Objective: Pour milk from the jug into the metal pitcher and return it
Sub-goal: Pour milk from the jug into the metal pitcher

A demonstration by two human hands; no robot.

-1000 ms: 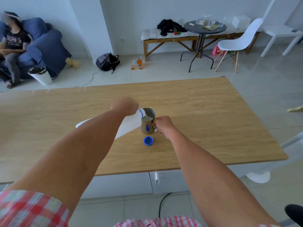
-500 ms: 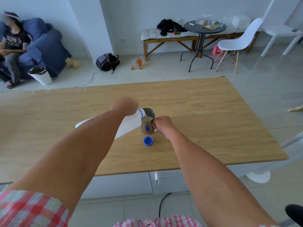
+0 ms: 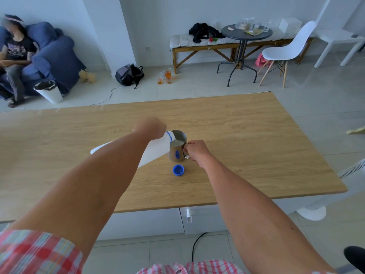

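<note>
**Q:** What single relation governs the next move?

**A:** The white plastic milk jug (image 3: 156, 150) lies tilted, its long axis running from the base at lower left up to the blue-ringed neck at upper right. The neck rests over the near rim of the metal pitcher (image 3: 177, 148), which stands upright on the wooden table (image 3: 256, 155). Milk is visible inside the pitcher, the level fairly high. To end the pour, the jug would, by my judgement, pivot back about that axis, base down and toward the left.

**Q:** Which hand holds what?

**A:** The left hand (image 3: 150, 127) sits on the jug's upper part near the neck, fingers wrapped around it, though the fingertips are hidden behind the hand. The right hand (image 3: 196, 150) is just right of the pitcher, fingers closed on its handle, steadying it. The left hand is the one nearer the jug's mouth and carries the tilt.

**Q:** And the count?

**A:** One jug, one pitcher, one blue screw cap (image 3: 178, 170). The cap lies open side up on the table, just in front of the pitcher and apart from it. Two hands, both engaged.
</note>
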